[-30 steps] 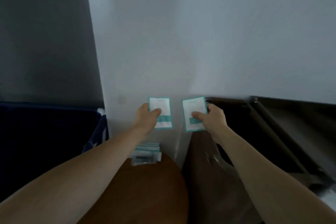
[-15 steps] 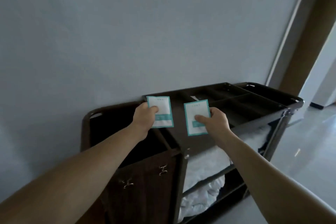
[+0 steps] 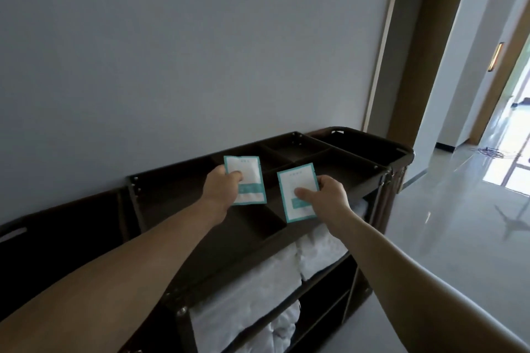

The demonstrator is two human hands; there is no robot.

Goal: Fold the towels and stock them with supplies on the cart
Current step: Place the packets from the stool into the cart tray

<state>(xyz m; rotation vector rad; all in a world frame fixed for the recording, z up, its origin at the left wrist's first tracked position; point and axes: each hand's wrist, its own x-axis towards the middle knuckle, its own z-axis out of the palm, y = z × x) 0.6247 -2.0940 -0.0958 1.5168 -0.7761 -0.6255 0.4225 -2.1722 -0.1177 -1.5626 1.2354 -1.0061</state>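
Cart (image 3: 364, 180) tray open beneath left packet (image 3: 250, 180), right packet (image 3: 296, 178).

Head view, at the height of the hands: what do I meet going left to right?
From the left: left hand → left packet in its grip → right packet → right hand pinching it → cart's right end → glossy floor.

wall (image 3: 200, 51): plain grey, fills left and centre
door frame (image 3: 383, 37): pale upright strip, right of wall
floor (image 3: 447, 238): glossy grey, lower right, reflecting daylight
wall lamp (image 3: 496, 56): narrow, vertical, far right
cable (image 3: 487, 150): tangled on floor, far end
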